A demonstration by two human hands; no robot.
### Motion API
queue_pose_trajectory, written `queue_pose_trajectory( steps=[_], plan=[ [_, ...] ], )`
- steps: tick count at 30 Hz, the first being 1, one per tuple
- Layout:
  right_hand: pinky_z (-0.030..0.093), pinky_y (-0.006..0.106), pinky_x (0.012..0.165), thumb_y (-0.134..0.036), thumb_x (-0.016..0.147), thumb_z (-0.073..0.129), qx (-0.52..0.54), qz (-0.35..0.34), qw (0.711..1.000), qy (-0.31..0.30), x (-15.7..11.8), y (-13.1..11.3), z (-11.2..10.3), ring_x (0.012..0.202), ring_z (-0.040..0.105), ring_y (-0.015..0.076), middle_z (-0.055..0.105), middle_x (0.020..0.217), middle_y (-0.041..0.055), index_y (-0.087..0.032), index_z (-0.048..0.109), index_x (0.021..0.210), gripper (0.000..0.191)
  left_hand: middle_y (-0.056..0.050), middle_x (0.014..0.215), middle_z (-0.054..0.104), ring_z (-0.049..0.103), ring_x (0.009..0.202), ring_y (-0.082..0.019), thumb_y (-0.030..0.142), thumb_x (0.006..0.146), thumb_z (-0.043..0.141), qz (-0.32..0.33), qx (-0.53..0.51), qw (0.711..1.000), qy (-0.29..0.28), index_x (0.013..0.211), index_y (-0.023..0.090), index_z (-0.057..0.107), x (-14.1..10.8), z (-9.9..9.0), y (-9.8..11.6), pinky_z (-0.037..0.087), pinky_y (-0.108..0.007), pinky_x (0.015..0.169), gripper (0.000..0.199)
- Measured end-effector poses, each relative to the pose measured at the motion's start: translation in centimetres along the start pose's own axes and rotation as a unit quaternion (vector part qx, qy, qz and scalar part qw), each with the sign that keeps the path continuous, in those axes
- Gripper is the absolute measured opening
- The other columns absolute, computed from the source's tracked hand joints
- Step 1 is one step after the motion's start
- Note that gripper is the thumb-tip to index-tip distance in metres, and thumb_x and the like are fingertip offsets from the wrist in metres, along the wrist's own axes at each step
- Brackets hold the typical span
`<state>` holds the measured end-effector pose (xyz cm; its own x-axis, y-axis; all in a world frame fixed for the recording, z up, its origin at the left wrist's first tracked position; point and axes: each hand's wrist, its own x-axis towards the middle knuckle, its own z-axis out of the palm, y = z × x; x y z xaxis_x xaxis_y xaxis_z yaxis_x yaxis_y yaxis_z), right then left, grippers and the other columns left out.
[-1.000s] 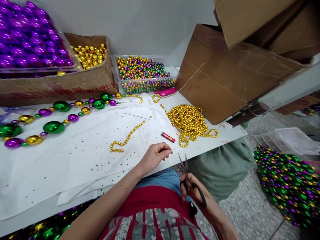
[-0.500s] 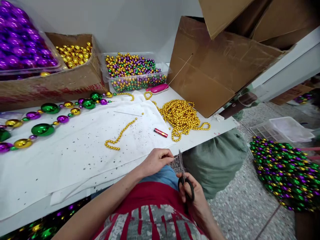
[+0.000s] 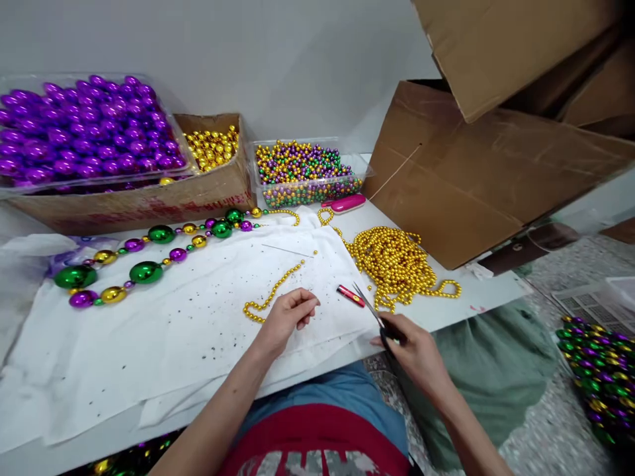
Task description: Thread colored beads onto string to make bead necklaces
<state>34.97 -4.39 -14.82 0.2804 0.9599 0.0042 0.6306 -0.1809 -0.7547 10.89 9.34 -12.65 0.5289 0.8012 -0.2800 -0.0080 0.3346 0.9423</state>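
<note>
My left hand (image 3: 288,318) is over the white cloth (image 3: 163,330), thumb and fingertips pinched together; what they hold, if anything, is too small to make out. Just beyond it lies a short strand of gold beads (image 3: 272,295). My right hand (image 3: 414,347) is at the table's front edge, closed on black-handled scissors (image 3: 367,303) whose blades point up and left. The blade tips are by a red lighter-like item (image 3: 350,295). Behind it sits a heap of gold bead chain (image 3: 391,261). A large-bead necklace (image 3: 146,272) in green, purple and gold lies at the left.
At the back stand a tray of purple beads (image 3: 89,132), a carton of gold beads (image 3: 211,149) and a clear tub of mixed beads (image 3: 307,173). A pink tool (image 3: 347,203) lies by a big cardboard box (image 3: 476,172). More beads (image 3: 600,377) are at the lower right.
Both hands have risen from near my lap, my left hand now over the cloth and my right hand at the table edge with the scissors. The camera view has shifted left.
</note>
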Motion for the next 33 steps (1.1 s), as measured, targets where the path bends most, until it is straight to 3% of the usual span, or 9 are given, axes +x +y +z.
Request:
queue_pose_trajectory(
  steps=[3,6,9,14,18,21,26,29,33],
  plan=[
    [0.043,0.029,0.068,-0.043,0.078,0.061,-0.137,-0.039,0.989,-0.038,6.1,-1.7,0.0,0.082,0.06,0.0216,0.065,0.088,0.0053,-0.024,0.07,0.098,0.028,0.002,0.066,0.051,0.042,0.053,-0.005,0.033,0.078,0.064,-0.006,-0.017,0.998,0.054,0.081,0.013,0.059,-0.5,-3.1,0.9,0.026,-0.016,0.044,0.021],
    [0.037,0.026,0.058,-0.048,0.08,0.058,-0.213,-0.015,0.973,-0.085,10.4,-2.9,0.2,0.071,0.059,0.0183,0.065,0.077,0.002,-0.024,0.068,0.09,0.028,0.002,0.066,0.051,0.041,0.053,-0.005,0.033,0.077,0.067,-0.007,-0.038,0.994,0.104,0.081,0.013,0.059,-1.4,-5.7,1.9,0.026,-0.015,0.043,0.022],
    [0.032,0.025,0.054,-0.053,0.076,0.06,-0.296,0.024,0.946,-0.132,13.1,-4.0,1.2,0.071,0.059,0.0187,0.067,0.078,0.0025,-0.024,0.067,0.086,0.031,0.001,0.068,0.052,0.042,0.054,-0.004,0.032,0.076,0.069,0.013,-0.061,0.988,0.141,0.08,0.014,0.06,-2.3,-7.4,3.1,0.027,-0.013,0.044,0.021],
    [0.034,0.026,0.06,-0.048,0.077,0.063,-0.351,0.033,0.927,-0.129,16.4,-5.2,4.3,0.087,0.06,0.0224,0.068,0.098,0.0084,-0.021,0.065,0.089,0.03,0.0,0.067,0.054,0.044,0.053,-0.005,0.025,0.07,0.074,0.088,-0.087,0.975,0.185,0.079,0.015,0.062,-3.6,-8.7,6.0,0.028,-0.011,0.042,0.018],
    [0.037,0.028,0.065,-0.044,0.077,0.064,-0.371,0.047,0.919,-0.126,17.8,-5.2,6.0,0.093,0.06,0.0248,0.066,0.107,0.0122,-0.018,0.061,0.101,0.035,-0.001,0.067,0.056,0.045,0.053,-0.006,0.021,0.069,0.074,0.144,-0.094,0.96,0.219,0.079,0.016,0.063,-5.0,-10.1,8.3,0.029,-0.011,0.04,0.016],
    [0.038,0.027,0.064,-0.041,0.072,0.07,-0.375,0.058,0.914,-0.144,18.3,-5.0,5.9,0.09,0.062,0.0239,0.066,0.105,0.0113,-0.018,0.06,0.104,0.041,0.0,0.067,0.056,0.045,0.053,-0.005,0.021,0.07,0.073,0.15,-0.098,0.955,0.238,0.079,0.017,0.063,-6.1,-10.9,8.9,0.029,-0.011,0.039,0.014],
    [0.038,0.024,0.058,-0.04,0.066,0.074,-0.377,0.055,0.907,-0.18,18.5,-5.1,4.4,0.076,0.063,0.0181,0.069,0.089,0.0039,-0.021,0.063,0.092,0.033,0.0,0.067,0.056,0.045,0.052,-0.004,0.025,0.07,0.074,0.121,-0.098,0.958,0.239,0.079,0.016,0.064,-6.7,-11.4,7.8,0.03,-0.01,0.04,0.015],
    [0.038,0.025,0.06,-0.041,0.069,0.071,-0.393,0.039,0.904,-0.164,18.2,-5.6,3.8,0.084,0.063,0.0205,0.069,0.093,0.0056,-0.021,0.065,0.09,0.03,0.0,0.068,0.056,0.045,0.053,-0.004,0.026,0.07,0.074,0.107,-0.105,0.957,0.25,0.08,0.016,0.064,-6.8,-11.6,7.0,0.031,-0.009,0.041,0.017],
    [0.038,0.027,0.066,-0.038,0.079,0.063,-0.406,0.022,0.904,-0.136,17.7,-6.2,4.6,0.091,0.062,0.0224,0.069,0.097,0.0084,-0.02,0.064,0.092,0.022,0.0,0.068,0.056,0.044,0.053,-0.004,0.027,0.07,0.075,0.098,-0.108,0.957,0.252,0.079,0.017,0.064,-7.0,-12.0,6.6,0.031,-0.009,0.041,0.017]
  ],
)
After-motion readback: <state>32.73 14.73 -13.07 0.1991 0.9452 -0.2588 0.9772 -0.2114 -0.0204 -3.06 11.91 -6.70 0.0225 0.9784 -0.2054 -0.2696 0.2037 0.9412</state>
